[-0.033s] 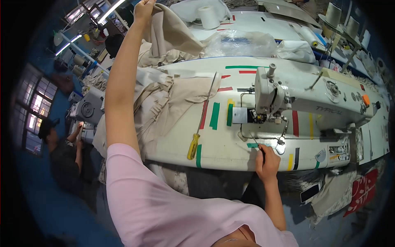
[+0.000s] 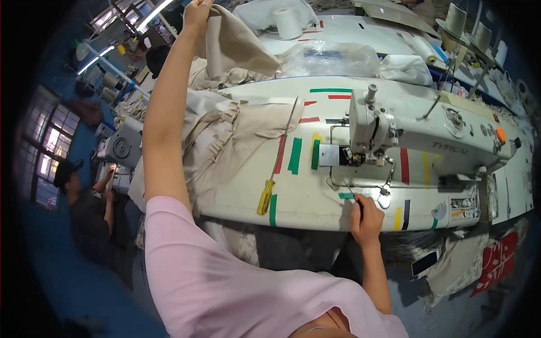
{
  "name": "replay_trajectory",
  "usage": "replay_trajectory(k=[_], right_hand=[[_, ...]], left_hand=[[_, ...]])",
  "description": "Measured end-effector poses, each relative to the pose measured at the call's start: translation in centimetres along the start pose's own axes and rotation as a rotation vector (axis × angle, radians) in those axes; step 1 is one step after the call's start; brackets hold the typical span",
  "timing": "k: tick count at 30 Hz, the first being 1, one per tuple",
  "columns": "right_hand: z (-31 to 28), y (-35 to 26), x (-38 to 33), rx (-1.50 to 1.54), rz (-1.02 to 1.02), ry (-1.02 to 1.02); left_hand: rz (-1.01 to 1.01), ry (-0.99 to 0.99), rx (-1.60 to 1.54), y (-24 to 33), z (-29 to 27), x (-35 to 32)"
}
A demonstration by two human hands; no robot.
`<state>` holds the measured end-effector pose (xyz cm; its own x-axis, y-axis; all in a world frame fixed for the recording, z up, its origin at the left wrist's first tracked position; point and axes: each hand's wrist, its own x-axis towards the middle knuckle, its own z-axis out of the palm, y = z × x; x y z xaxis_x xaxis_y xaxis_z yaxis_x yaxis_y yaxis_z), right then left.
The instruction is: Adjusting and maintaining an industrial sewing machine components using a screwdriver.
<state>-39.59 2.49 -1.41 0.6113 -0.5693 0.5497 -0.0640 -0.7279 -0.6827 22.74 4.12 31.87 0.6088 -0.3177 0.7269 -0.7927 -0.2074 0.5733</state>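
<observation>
At the far left, my left hand (image 2: 197, 12) is raised and closed on the edge of a beige fabric piece (image 2: 234, 45), which hangs over a heap of cloth. My right hand (image 2: 367, 219) is closed around a thin pointed tool (image 2: 350, 190) with a dark grip; its exact kind is too small to make out. That hand rests at the front of the white table, just left of and in front of the sewing machine's (image 2: 394, 127) needle area. Gathered beige cloth (image 2: 242, 127) lies on the table between my hands. No fabric shows under the needle.
A long screwdriver (image 2: 265, 197) with a yellow handle lies left of the machine. Coloured tape strips mark the tabletop (image 2: 310, 208). Behind are a clear plastic bag (image 2: 332, 59) and a thread cone (image 2: 287, 23). A phone (image 2: 424, 263) sits below the front edge. Another person (image 2: 90, 214) works at left.
</observation>
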Motion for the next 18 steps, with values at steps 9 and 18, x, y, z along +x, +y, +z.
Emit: replay_trajectory(k=[9,18], right_hand=[[0.3,0.3,-0.3,0.006,-0.109,0.088],[0.2,0.7,-0.2,0.039,-0.008,0.047]], left_hand=[[-0.206,-0.436,-0.208,14.6,-8.7,-13.1],[0.109,-0.42,0.3,20.6,-14.3,-20.4]])
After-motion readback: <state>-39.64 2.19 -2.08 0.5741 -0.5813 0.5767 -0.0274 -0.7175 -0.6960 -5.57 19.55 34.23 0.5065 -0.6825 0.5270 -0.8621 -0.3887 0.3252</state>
